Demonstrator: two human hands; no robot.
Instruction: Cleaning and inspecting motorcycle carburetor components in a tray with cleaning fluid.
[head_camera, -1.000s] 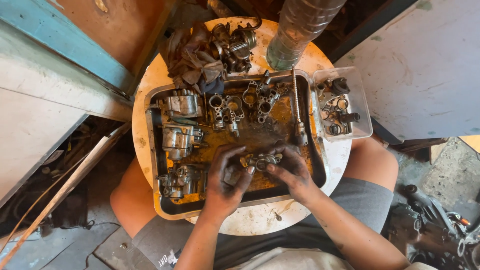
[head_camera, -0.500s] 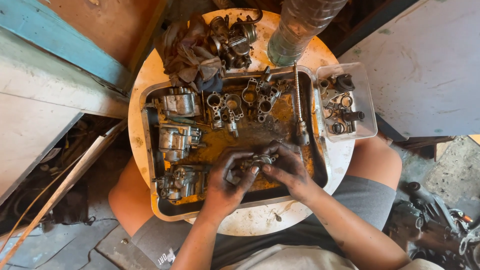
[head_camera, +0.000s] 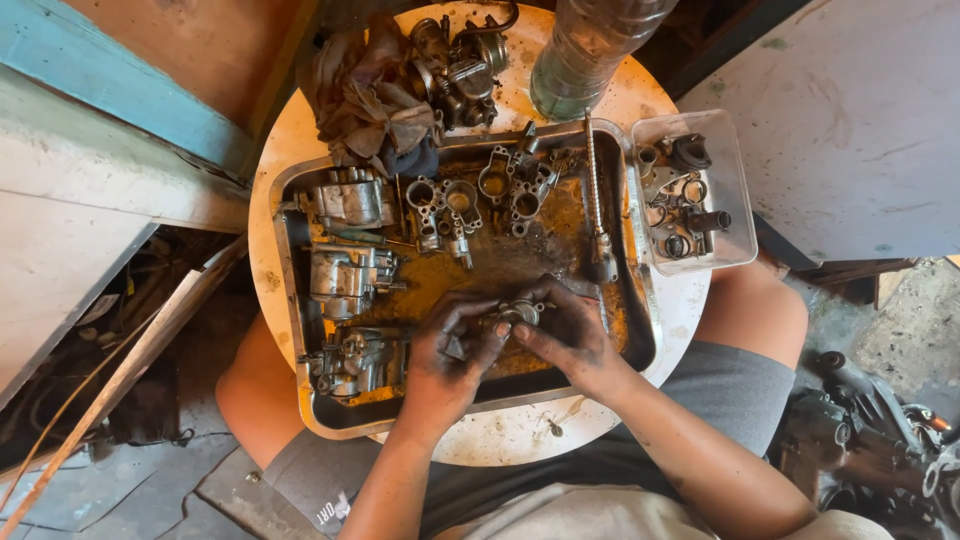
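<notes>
Small metal carburetor part: gripped over near centre of oily tray, left hand and right hand fingers curled closed around it. Three carburetor bodies lie unattended at left; work looks midway.

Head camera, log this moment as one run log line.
left hand: holds small metal part | right hand: same part | under: oily metal tray | nearby: carburetor bodies
</notes>
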